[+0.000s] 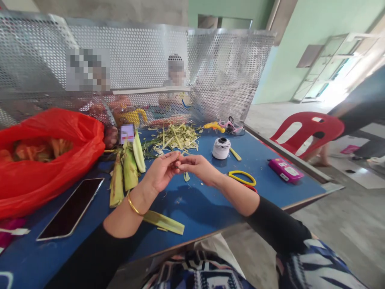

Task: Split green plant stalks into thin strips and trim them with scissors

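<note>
One head-worn camera looks forward and down across the blue table [207,208], from so near above that the wearer's patterned clothing [210,275] fills the near edge. The left hand [164,170] and right hand [197,167] sit close by, around the middle. The wide view reaches a metal screen [129,52] at the far side and a red chair [333,130] at far right.
</note>
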{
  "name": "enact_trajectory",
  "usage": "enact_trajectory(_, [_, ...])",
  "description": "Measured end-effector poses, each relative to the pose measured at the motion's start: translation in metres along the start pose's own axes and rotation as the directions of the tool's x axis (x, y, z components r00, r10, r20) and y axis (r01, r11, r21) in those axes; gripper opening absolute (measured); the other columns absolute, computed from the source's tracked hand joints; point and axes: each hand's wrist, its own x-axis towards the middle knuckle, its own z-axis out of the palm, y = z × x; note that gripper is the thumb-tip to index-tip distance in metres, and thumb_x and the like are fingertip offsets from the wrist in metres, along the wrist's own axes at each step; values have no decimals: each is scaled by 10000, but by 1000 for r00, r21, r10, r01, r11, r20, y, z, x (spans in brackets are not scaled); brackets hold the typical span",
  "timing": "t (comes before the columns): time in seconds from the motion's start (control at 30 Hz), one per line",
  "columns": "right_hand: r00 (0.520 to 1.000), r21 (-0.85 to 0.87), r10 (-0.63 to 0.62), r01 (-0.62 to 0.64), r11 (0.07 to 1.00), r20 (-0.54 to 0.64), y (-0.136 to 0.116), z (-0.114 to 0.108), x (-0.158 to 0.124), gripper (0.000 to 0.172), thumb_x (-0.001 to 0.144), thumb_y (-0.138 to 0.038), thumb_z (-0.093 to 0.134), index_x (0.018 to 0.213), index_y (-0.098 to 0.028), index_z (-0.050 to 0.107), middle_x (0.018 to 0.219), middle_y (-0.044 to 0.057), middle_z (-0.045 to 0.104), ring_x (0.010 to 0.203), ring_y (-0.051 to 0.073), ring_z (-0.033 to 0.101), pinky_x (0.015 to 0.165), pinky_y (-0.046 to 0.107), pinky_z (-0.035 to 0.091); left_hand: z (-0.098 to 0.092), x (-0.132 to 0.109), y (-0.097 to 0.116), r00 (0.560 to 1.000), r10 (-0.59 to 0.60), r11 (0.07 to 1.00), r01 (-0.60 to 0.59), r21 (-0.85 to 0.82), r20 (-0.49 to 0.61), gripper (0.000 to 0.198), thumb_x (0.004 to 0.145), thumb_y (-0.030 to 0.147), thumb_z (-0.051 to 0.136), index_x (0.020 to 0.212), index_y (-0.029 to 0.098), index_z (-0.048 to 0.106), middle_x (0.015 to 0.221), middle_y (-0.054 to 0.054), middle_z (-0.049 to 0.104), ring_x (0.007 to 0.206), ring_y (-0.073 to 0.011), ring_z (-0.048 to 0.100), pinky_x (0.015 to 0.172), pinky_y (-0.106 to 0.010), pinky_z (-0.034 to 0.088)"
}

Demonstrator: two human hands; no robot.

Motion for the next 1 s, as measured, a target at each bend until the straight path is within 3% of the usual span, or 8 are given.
enact_trajectory(0.13, [998, 3, 56, -56, 998, -6, -1, -3, 19, 359, 513, -411, 839, 640, -155, 622, 537, -33, 636, 554, 99, 606, 649, 251, 502, -12, 6, 1, 994, 24, 1000, -25, -7, -107, 175, 849, 81, 586, 689, 98, 654, 610, 10, 624, 421, -26, 510, 383, -123, 423])
enact_trajectory(0.27, [997, -6, 79, -79, 997, -24, 7, -9, 23, 327, 576, -432, 791, 635, -167, 609, 524, -42, 605, 524, 98, 588, 600, 249, 489, -18, 10, -5, 985, -43, 999, 40, -19, -165, 143, 849, 74, 590, 729, 111, 658, 663, -9, 676, 441, -47, 565, 401, -138, 466])
enact_trajectory(0.5, [997, -437, -76, 56, 898, -29, -5, -40, 12, 195, 703, -352, 655, 622, -175, 642, 534, -22, 627, 534, 107, 552, 583, 242, 423, -27, 17, -5, 983, -118, 993, 112, -47, -141, 75, 841, 92, 619, 782, 111, 662, 806, -43, 726, 490, -60, 609, 424, -159, 500])
enact_trajectory(0.77, [996, -584, 92, -67, 809, 14, -14, -49, 7, 221, 713, -358, 623, 580, -184, 588, 519, -35, 573, 410, 82, 500, 470, 225, 377, -37, 24, -2, 975, -35, 990, 4, -144, -219, 97, 856, 110, 600, 776, 125, 653, 709, 1, 684, 482, -43, 576, 421, -144, 457])
enact_trajectory(0.83, [964, -652, 221, -73, 755, 148, -21, -55, 4, 178, 698, -304, 619, 567, -186, 595, 518, -33, 574, 417, 91, 518, 474, 226, 391, -40, 25, 5, 963, 28, 993, -58, -107, -267, 113, 862, 108, 584, 775, 123, 655, 704, -1, 683, 490, -42, 569, 435, -145, 449])
enact_trajectory(0.9, [877, -731, 389, -66, 679, 282, -26, -62, 2, 139, 692, -246, 600, 567, -190, 620, 524, -26, 591, 435, 106, 541, 484, 231, 405, -46, 27, 11, 939, 107, 992, -123, -29, -328, 110, 852, 118, 596, 761, 130, 656, 725, -7, 694, 510, -46, 573, 449, -148, 440])
enact_trajectory(0.97, [817, -837, 498, -36, 545, 290, -26, -68, 1, 143, 695, -190, 575, 575, -203, 653, 533, -14, 619, 467, 127, 567, 503, 242, 409, -51, 29, 14, 906, 176, 984, -158, 78, -385, 83, 818, 128, 635, 739, 139, 659, 738, -10, 701, 531, -50, 574, 458, -145, 420])
enact_trajectory(1.0, [823, -892, 509, -5, 452, 253, -25, -70, 1, 165, 696, -164, 568, 573, -212, 667, 546, -4, 637, 498, 141, 586, 523, 251, 412, -53, 30, 15, 890, 202, 978, -164, 128, -409, 66, 793, 131, 660, 727, 142, 661, 740, -10, 702, 539, -51, 572, 459, -146, 408])
